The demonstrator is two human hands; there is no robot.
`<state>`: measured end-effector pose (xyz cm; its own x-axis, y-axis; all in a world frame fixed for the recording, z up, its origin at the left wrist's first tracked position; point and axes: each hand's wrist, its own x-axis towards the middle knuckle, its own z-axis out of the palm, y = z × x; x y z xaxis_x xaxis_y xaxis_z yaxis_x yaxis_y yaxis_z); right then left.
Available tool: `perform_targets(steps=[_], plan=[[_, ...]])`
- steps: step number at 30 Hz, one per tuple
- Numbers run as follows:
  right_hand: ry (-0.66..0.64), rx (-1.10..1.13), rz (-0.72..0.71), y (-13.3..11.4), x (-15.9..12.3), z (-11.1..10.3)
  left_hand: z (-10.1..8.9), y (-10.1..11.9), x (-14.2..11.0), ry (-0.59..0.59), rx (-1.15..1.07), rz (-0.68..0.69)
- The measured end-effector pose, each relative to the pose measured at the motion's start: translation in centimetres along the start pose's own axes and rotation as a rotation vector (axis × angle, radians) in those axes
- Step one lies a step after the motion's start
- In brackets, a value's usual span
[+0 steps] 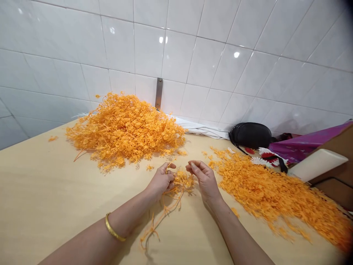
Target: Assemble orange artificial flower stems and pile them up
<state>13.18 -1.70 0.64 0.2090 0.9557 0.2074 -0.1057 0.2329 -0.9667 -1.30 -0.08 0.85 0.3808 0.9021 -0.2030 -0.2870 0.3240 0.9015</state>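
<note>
Orange sprig: fluffy florets on top, thin branching stem trailing toward wearer, over table. Left hand closed around it, fingers hiding part. Right hand just beside, fingertips bunched; can't tell if pinching anything. Big orange heap behind left; loose orange pile right, black pouch and white tube beyond.

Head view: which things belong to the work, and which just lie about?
Likely in use:
branching orange flower sprig in left hand
right hand
mounded orange flower sprigs
loose orange pieces

Likely lying about:
rounded black pouch
white tube
purple sheet
red and white flowers
</note>
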Motion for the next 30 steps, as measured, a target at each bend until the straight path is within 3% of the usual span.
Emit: perform_targets(steps=[6,16,19,23,25,30], plan=[[-0.094,0.416,0.194,-0.7,0.3,-0.5,0.0,-0.1,-0.2,0.008,0.035,0.047],[-0.108,0.411,0.192,-0.8,0.3,-0.8,-0.2,-0.4,0.1,-0.047,0.074,0.053],[0.003,0.176,0.081,-0.6,0.3,-0.7,-0.2,-0.3,0.1,-0.076,0.057,0.060],[0.198,-0.467,-0.286,-0.2,0.3,-0.7,-0.2,-0.4,0.1,-0.109,0.068,0.059],[0.119,-0.677,-0.341,0.1,0.3,-0.7,-0.1,-0.5,0.1,-0.117,0.071,0.065],[-0.267,-0.928,-0.214,0.4,-0.1,-0.5,-0.1,-0.4,0.0,-0.134,0.064,0.089]])
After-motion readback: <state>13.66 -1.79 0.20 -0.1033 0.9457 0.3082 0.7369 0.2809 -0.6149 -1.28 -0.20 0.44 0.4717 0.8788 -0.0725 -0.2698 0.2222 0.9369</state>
